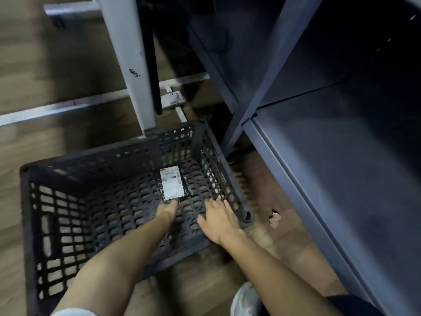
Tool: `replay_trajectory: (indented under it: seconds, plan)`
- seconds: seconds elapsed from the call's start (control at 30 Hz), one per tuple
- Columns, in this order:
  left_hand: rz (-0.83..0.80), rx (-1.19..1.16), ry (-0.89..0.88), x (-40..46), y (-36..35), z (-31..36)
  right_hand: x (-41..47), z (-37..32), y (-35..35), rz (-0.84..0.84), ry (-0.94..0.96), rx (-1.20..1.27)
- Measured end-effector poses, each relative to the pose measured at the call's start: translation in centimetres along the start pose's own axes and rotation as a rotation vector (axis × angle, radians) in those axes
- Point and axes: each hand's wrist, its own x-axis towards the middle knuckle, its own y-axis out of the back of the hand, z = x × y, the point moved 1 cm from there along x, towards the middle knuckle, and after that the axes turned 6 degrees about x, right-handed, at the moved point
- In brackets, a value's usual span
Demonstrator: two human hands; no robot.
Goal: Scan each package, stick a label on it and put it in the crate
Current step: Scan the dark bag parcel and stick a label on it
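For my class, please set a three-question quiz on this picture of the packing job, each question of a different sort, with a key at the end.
1. True or false: the package lies on the floor of the crate.
2. Which hand reaches down to the package? A) the left hand B) the right hand C) neither
3. Fill in: the white label faces ____.

Key
1. True.
2. A. The left hand's fingertips are at the near edge of the package; the right hand is spread open by the crate's right wall.
3. Up.
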Motion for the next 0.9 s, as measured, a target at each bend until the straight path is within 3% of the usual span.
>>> replay_trajectory:
  seconds: [0.3, 0.43, 0.53, 0.6, 0.67, 0.8, 0.9]
  plan:
    - [0.036, -0.188, 0.084, 13.4, -3.2, -3.0, 1.7, -0.6, -0.9, 0.009, -0.026, 0.245]
    - [0.160, -0.162, 0.143, 17.0, -4.0, -4.2, 1.8, -0.8, -0.8, 0.023, -0.006, 0.309]
    - [0.233, -0.039, 0.172, 15.4, -3.5, -3.8, 2.1, -0.8, -1.1, 0.022, -0.015, 0.360]
    - [0.176, -0.016, 0.104, 15.1, -3.3, -4.0, 2.4, -0.7, -1.2, 0.025, -0.017, 0.378]
    - [0.143, -0.102, 0.117, 15.7, -3.2, -4.1, 2.6, -0.6, -1.3, 0.033, -0.030, 0.395]
    - [0.235, -0.206, 0.123, 12.8, -3.1, -3.1, 2.9, -0.1, -1.2, 0.036, -0.050, 0.387]
    - [0.169, -0.220, 0.094, 11.1, -2.6, -3.8, 2.7, -0.1, -1.1, 0.028, -0.054, 0.355]
